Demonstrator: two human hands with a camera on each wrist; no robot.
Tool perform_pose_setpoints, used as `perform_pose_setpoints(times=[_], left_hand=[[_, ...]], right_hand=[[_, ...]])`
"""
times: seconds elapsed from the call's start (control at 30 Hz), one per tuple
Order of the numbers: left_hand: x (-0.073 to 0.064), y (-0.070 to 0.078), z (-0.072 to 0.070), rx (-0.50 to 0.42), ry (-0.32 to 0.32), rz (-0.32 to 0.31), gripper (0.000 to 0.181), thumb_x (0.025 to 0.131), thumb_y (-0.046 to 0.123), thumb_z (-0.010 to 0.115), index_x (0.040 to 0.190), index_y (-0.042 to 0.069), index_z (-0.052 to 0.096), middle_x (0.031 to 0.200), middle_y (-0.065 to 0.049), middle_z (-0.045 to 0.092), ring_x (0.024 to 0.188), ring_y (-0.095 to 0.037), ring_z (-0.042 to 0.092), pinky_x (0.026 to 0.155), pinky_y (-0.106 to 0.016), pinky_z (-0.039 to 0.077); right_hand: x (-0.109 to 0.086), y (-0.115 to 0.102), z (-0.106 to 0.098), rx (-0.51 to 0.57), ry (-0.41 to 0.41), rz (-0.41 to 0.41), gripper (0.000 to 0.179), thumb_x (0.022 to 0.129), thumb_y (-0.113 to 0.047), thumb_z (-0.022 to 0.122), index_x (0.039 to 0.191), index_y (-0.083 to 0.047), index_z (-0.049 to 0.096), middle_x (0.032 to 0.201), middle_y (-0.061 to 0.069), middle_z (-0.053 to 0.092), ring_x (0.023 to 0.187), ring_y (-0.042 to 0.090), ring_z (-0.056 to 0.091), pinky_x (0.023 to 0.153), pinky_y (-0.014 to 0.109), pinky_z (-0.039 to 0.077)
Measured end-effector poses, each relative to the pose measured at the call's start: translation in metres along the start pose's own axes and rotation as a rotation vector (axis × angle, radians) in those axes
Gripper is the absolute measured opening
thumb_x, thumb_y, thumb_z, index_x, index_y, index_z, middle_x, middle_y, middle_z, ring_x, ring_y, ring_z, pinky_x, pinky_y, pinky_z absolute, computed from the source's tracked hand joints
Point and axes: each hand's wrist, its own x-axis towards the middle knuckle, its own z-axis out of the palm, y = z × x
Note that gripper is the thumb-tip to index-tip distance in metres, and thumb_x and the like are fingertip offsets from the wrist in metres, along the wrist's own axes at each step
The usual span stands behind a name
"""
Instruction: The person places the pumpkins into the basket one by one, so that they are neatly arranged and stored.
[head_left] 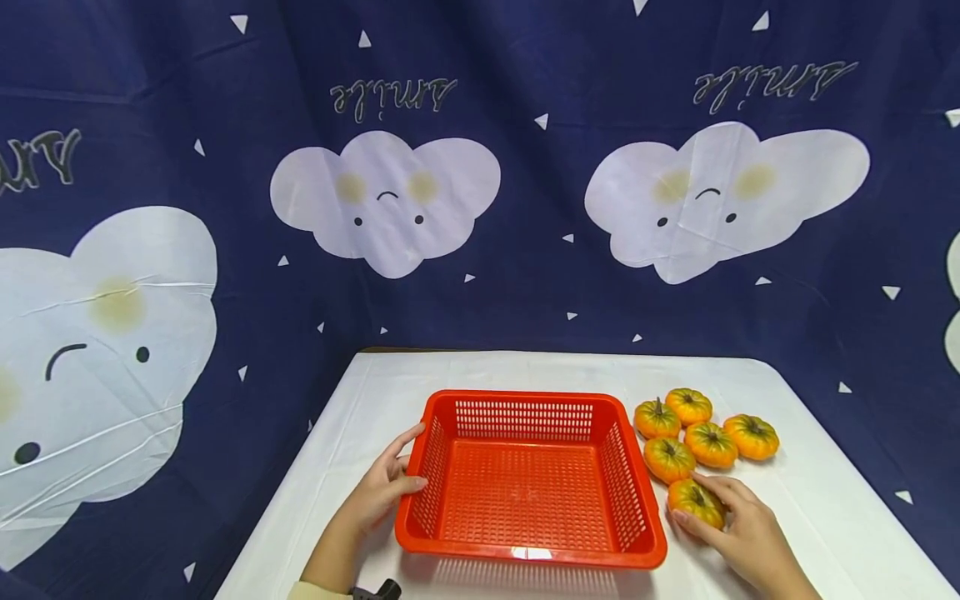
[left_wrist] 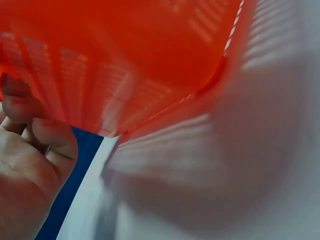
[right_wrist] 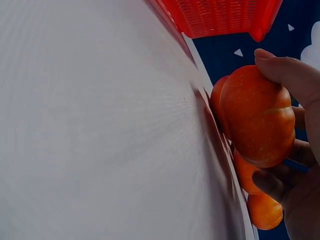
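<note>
A red plastic basket (head_left: pixel 525 492) with slotted sides stands on the white table, nothing inside it. My left hand (head_left: pixel 378 492) grips its left rim, thumb over the edge; the left wrist view shows the curled fingers (left_wrist: pixel 52 135) against the basket wall (left_wrist: pixel 115 95). To the basket's right, my right hand (head_left: pixel 750 529) holds a small orange pumpkin (head_left: pixel 696 502) between thumb and fingers. From the right wrist that pumpkin (right_wrist: pixel 257 117) fills much of the grasp of the hand (right_wrist: pixel 300 150), and the pumpkin's top is hidden there.
Several more small pumpkins (head_left: pixel 711 444) cluster behind the held one, close to the basket's right side. The white tabletop (head_left: pixel 832 500) ends at a dark blue cloth (head_left: pixel 540 308) printed with clouds at the back and sides.
</note>
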Motion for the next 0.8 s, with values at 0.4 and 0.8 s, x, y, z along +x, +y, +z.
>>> perform_pose_setpoints(times=[0.4,0.8], left_hand=[[0.013,0.007,-0.008,0.059,-0.058,-0.005,0.095,0.092,0.001,0.073,0.169,0.009,0.016,0.138,-0.046,0.048,0.119,-0.054,0.060,0.095,-0.059,0.056],[0.027,0.005,-0.008,0.062,0.084,-0.065,0.075,0.102,0.008,0.065,0.166,0.011,0.027,0.140,-0.041,0.050,0.115,-0.052,0.063,0.092,-0.057,0.058]], right_hand=[[0.038,-0.007,-0.025,0.021,0.033,-0.107,0.065,0.073,-0.021,0.098,0.129,0.000,0.071,0.120,0.020,0.066,0.114,0.054,0.058,0.090,0.076,0.044],[0.141,-0.093,-0.046,0.046,-0.012,-0.329,0.066,0.078,-0.028,0.096,0.136,-0.009,0.071,0.126,0.004,0.066,0.107,0.025,0.065,0.085,0.034,0.054]])
